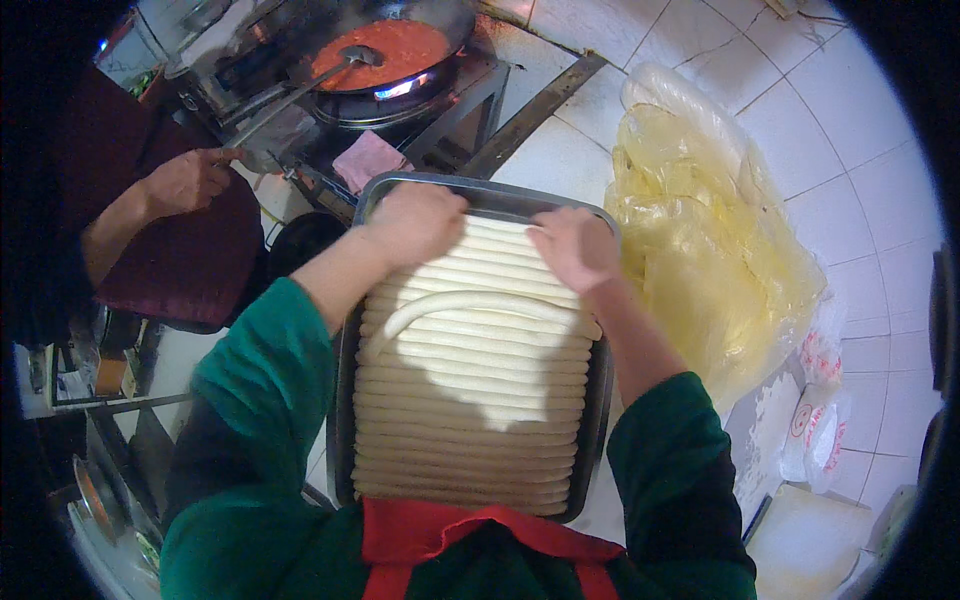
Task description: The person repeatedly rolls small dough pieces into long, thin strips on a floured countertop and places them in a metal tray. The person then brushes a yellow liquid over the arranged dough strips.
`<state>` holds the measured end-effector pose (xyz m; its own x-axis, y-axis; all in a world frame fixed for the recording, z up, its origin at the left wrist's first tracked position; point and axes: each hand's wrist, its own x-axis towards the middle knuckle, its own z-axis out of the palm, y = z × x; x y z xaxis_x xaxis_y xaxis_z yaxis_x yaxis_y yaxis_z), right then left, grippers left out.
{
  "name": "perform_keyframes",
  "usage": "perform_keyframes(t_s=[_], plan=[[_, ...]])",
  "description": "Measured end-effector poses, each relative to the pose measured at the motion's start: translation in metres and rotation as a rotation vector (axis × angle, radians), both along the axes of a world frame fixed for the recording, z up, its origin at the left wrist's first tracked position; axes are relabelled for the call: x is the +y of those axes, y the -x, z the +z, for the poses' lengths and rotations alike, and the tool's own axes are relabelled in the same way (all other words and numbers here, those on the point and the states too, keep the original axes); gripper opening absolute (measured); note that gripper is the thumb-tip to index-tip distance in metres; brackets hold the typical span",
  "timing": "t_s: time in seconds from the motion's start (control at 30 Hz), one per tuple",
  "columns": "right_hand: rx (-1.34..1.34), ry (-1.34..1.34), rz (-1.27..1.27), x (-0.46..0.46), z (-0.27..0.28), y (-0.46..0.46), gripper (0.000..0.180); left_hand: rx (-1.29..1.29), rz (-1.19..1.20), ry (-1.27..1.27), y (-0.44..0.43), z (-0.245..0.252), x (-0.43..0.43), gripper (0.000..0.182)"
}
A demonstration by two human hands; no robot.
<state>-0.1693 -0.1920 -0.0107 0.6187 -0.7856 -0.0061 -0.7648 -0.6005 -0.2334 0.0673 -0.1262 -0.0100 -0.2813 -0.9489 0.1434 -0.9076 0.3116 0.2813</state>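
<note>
A dark metal tray [345,420] lies before me, filled with long pale rolls [480,375], which look like dough, packed side by side across it. One loose roll [480,301] lies curved on top of the others. My left hand [421,223] is at the far left part of the tray, its fingers curled down and their tips hidden. My right hand [574,244] rests at the far right part, fingers bent over the ends of the rolls. Whether either hand grips a roll, I cannot tell.
At the upper left, another person's hand [184,181] holds a long metal ladle [300,90] in a wok [457,37] of red sauce on a stove. A folded pink cloth [369,159] lies beyond the tray. Yellowish plastic sheeting [697,262] is heaped at its right.
</note>
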Motion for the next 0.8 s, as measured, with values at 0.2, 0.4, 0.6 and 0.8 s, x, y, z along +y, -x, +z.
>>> perform_keyframes(t_s=[0.2,0.4,0.6,0.8], plan=[[0.084,0.008,-0.117,0.003,0.014,0.015,0.031,-0.159,0.137,-0.166,-0.021,0.010,0.018,0.029],[-0.036,-0.023,-0.144,0.011,-0.002,0.012,0.039,-0.179,0.184,-0.076,-0.015,-0.004,0.029,0.037],[-0.169,0.261,0.030,0.045,0.002,0.033,0.042,0.066,0.216,0.017,-0.007,0.014,0.049,0.052],[-0.054,0.248,0.012,0.107,0.008,0.072,0.038,-0.081,0.068,0.118,-0.007,0.029,0.144,0.054]])
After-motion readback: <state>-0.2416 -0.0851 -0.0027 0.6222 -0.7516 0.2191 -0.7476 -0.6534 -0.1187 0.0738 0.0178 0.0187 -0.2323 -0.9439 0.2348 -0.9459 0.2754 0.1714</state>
